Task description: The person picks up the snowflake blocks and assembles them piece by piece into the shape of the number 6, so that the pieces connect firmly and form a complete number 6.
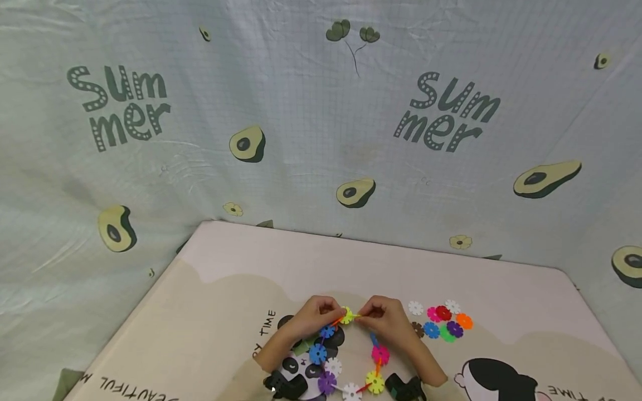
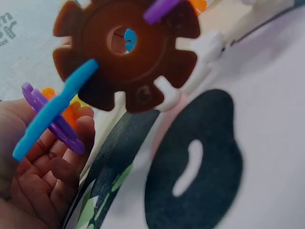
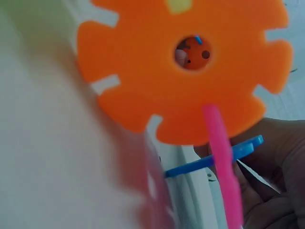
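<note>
A chain of plastic discs hangs together in a loop between the two hands and back toward the body, its long axis running away from the person, slightly longer that way than across; the left hand pinches the far end, its fingertips at a yellow disc and an orange disc; the right hand pinches a thin yellow-green piece, edge-on, pointing sideways at the yellow disc; whether the loop is closed behind the right fingers I cannot tell.

From the left hand the chain comes nearer the body through blue, white and purple discs, then swings round below the right hand through a yellow and a pink disc; the left wrist view adds a brown disc with a blue disc edge-on in its slot, in front of the left palm; the right wrist view shows a big orange disc covering much of the right hand, a pink edge pointing down from it.

Right of the right hand lies a pile of loose discs; the left forearm covers part of a printed panda on the tablecloth.
</note>
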The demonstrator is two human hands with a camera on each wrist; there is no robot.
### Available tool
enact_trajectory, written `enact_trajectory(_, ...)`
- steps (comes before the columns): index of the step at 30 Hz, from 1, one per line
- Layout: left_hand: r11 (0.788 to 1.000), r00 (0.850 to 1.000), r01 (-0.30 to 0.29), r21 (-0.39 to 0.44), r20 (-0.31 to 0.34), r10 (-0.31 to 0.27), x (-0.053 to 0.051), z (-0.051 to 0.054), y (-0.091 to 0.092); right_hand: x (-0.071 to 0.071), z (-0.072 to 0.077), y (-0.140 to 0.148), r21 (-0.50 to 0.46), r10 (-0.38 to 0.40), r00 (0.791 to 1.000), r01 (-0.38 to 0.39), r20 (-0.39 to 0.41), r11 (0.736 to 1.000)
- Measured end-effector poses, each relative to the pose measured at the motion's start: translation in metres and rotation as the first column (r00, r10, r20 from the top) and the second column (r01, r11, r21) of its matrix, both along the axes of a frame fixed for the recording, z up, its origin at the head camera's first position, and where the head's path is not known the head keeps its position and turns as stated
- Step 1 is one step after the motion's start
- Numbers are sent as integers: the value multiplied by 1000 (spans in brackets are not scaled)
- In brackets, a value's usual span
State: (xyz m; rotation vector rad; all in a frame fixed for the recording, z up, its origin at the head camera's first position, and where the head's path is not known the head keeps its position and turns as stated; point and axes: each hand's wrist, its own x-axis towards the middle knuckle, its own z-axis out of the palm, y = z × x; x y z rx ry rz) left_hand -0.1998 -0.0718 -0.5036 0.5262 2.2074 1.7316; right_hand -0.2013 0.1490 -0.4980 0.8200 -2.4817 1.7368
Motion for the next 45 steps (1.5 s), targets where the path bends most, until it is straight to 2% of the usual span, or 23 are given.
enact_trajectory(7, 999, 999, 22, 32, 33, -23, -2, 3, -3, -1, 8, 0, 64, 39, 986, -50, 160, 997)
enact_trajectory(11, 1000, 1000, 25, 15, 15, -25, -4, 3, -8, -1, 13, 3, 119, 76, 994, -84, 74, 989)
enact_trajectory(15, 999, 999, 14, 32, 42, -15, -6, 2, -11, 1, 19, 5, 138, 85, 996, -80, -34, 987)
enact_trajectory(18, 998, 997, 20, 61, 73, -24, -6, 2, -12, 5, 24, 4, 122, 103, 995, -100, -15, 987)
enact_trajectory(22, 996, 995, 32, 79, 96, -39, -6, 1, -12, 11, 28, -2, 103, 180, 984, -181, 13, 978)
enact_trajectory(25, 996, 993, 41, 79, 104, -49, -6, 2, -12, 16, 30, -7, 104, 278, 960, -278, 17, 955)
enact_trajectory(28, 997, 993, 48, 56, 103, -54, -6, 2, -12, 22, 31, -13, 129, 382, 922, -386, 60, 913)
enact_trajectory(31, 996, 993, 70, 47, 91, -74, -6, 2, -12, 28, 32, -21, 179, 439, 887, -460, 144, 870)
enact_trajectory(33, 995, 992, 85, 50, 89, -89, -7, 2, -11, 31, 30, -25, 224, 451, 874, -483, 179, 847)
enact_trajectory(35, 993, 990, 101, 59, 89, -106, -7, 2, -11, 34, 29, -28, 262, 452, 870, -491, 196, 831)
enact_trajectory(40, 994, 990, 94, 47, 104, -99, -6, 2, -10, 38, 25, -34, 367, 456, 879, -472, 136, 801)
enact_trajectory(42, 996, 991, 83, 22, 100, -85, -6, 3, -10, 39, 24, -36, 395, 449, 886, -458, 121, 797)
enact_trajectory(45, 997, 994, 71, -9, 84, -70, -5, 4, -9, 39, 25, -37, 391, 432, 892, -449, 135, 804)
